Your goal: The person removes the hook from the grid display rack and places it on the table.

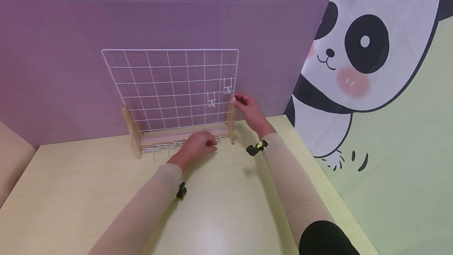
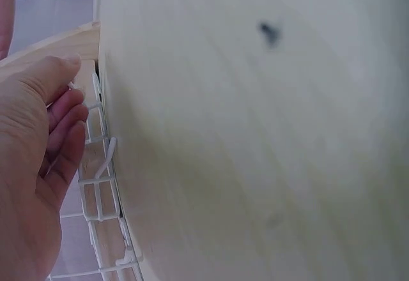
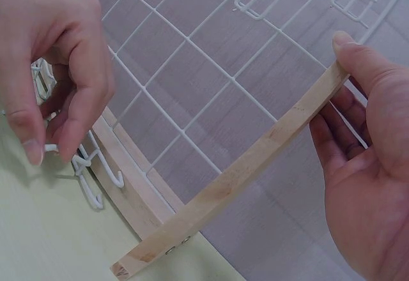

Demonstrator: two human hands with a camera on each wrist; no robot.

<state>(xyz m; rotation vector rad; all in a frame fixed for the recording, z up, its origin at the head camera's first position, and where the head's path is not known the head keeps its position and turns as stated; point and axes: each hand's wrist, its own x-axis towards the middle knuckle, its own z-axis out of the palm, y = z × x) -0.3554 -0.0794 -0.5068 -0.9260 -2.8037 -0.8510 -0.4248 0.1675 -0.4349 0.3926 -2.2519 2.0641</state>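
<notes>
Here's the white wire hook [image 3: 81, 161], low at the front of the rack's wooden base [image 1: 152, 142], right at my left hand [image 1: 199, 145]. From where I sit, that hand has one end pinched between thumb and finger. The prongs run away from those fingertips, toward the right-hand post [image 1: 232, 123]: that's the line I'm watching. No question which hand is nearer: the left is touching it, while my right hand [image 1: 249, 113] is higher up and off to the side, gripping the top of that post, thumb in front, fingers curled behind.

Further out, more hooks [image 1: 153, 150] lie along the base to the left. Above, the white wire grid [image 1: 170, 50] leans up from its posts, with a lower hook [image 1: 211, 101] and an upper hook [image 1: 227, 89] hanging near its right edge. All of it stands on the pale tabletop [image 1: 226, 211], a purple backdrop [image 1: 262, 30] behind, and over to the right, a big panda picture [image 1: 417, 50].
</notes>
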